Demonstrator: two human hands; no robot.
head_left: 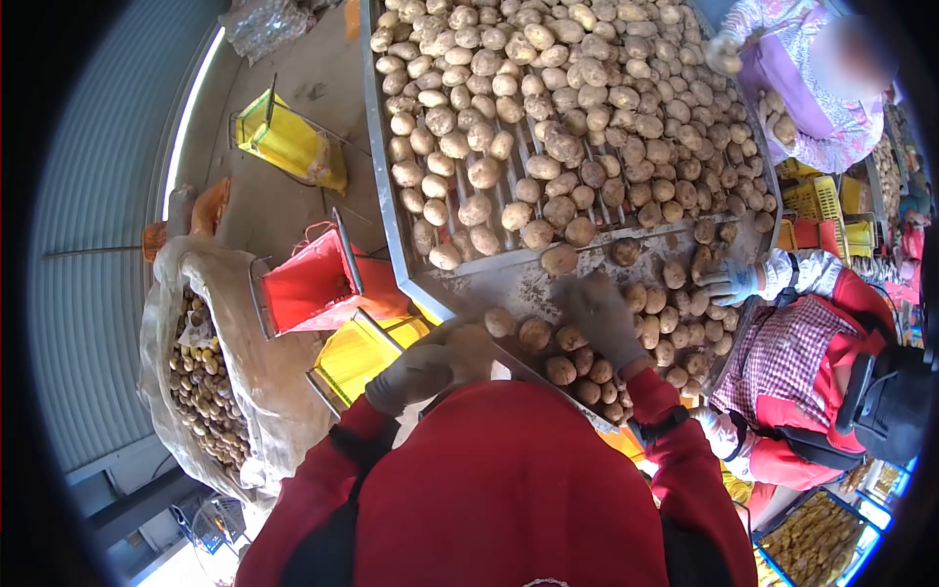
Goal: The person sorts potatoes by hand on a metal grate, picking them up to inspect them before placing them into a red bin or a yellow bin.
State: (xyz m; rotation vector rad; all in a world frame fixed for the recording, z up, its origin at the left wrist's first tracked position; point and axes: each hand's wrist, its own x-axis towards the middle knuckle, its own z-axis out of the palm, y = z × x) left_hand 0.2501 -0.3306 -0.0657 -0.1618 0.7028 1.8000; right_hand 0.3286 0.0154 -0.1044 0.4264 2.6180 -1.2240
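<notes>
So you've got both hands around the near end of that big steel-framed table [494,284]. Your grey-gloved right hand [602,318] is over that end, in among the loose spuds. It's blurred and mostly shows its back, so can't tell if the fingers have closed on one. Your grey-gloved left hand [416,375] sits by the table's near left corner, a fuzzy tan potato-like lump [472,347] at its fingertips. Can't tell if that's actually gripped.

The open yellow plastic bucket [362,354] and open red plastic bucket [308,287] are beside the table's left edge, I'd guess to keep them within easy reach. A co-worker's blue-gloved hand [729,282] is at the table's right edge.

As for the oval, dirt-caked brown potatoes [484,173], they're heaped thick over the table's far part, thinner on its left where bars show through, plus a bunch at its near end. Tan to dark brown, matte, patchy with soil, mixed sizes.
</notes>
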